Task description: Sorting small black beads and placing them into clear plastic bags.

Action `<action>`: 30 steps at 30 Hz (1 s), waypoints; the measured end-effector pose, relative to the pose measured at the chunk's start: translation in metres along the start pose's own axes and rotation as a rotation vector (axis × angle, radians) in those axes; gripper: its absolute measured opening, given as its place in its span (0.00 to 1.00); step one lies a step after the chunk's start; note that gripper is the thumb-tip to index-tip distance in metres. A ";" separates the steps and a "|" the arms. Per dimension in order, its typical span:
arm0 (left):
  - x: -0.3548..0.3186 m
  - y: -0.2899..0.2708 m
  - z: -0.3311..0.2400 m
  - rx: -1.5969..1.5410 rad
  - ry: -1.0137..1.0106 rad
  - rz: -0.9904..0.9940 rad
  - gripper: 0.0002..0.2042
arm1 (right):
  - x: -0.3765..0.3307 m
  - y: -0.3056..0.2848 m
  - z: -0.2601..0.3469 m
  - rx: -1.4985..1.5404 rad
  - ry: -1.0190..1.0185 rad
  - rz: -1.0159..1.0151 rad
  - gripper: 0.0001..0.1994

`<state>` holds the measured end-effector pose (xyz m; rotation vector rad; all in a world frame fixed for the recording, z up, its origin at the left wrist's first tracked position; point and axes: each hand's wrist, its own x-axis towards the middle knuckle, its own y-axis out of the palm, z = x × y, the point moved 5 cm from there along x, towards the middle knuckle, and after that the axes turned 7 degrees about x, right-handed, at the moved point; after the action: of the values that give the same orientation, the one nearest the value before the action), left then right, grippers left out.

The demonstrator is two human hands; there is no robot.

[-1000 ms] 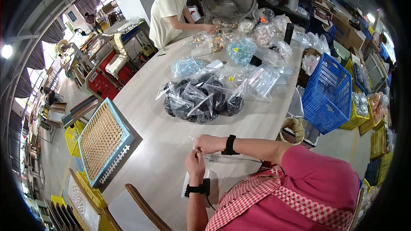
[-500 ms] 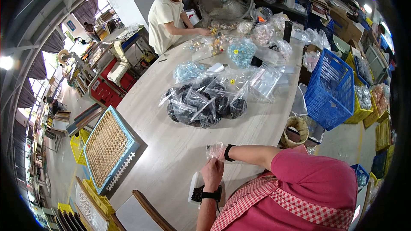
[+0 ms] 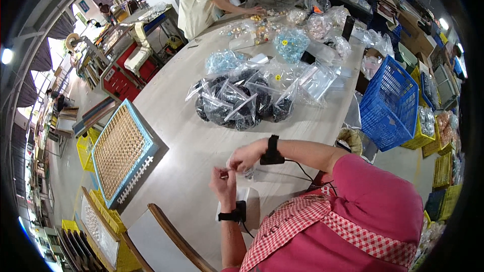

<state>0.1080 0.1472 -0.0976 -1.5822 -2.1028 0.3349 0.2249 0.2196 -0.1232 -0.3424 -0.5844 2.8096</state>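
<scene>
My left hand (image 3: 222, 182) is closed, its fingertips pinched together close to the fingers of my right hand (image 3: 248, 155). A small clear plastic bag (image 3: 248, 173) hangs between and below them, partly hidden by the fingers. My right hand is also closed, bent down onto the upper edge of this bag. Both wrists wear black bands with a cable. Under my left wrist stands a white container (image 3: 250, 197) on the table; what it holds is hidden now. Farther up the table lies a heap of clear zip bags (image 3: 237, 102) filled with black pieces.
A blue-rimmed board with rows of tan pieces (image 3: 123, 148) sits at the table's left edge. Across the pale table (image 3: 176, 121) are bags of light-blue pieces (image 3: 292, 45). A person in a cream shirt (image 3: 201, 0) works at the far end. Blue crate (image 3: 388, 106) at right.
My hands have shifted left and upward over the table. My right hand has come over to the left hand's fingertips, and the bag now hangs lower. The whole view has tilted slightly.
</scene>
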 end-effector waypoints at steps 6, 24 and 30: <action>0.010 -0.007 0.014 -0.060 -0.075 0.059 0.03 | -0.053 -0.127 0.046 0.981 -0.315 -0.571 0.09; 0.006 -0.007 0.001 0.207 -0.011 0.187 0.15 | -0.074 -0.229 -0.074 1.306 -0.401 -1.050 0.10; 0.007 -0.006 0.002 0.226 -0.014 0.214 0.18 | -0.070 -0.251 -0.081 1.082 -0.344 -1.120 0.10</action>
<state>0.1002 0.1525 -0.0944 -1.6730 -1.8344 0.6348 0.3624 0.4514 -0.0787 0.5302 0.5792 1.6851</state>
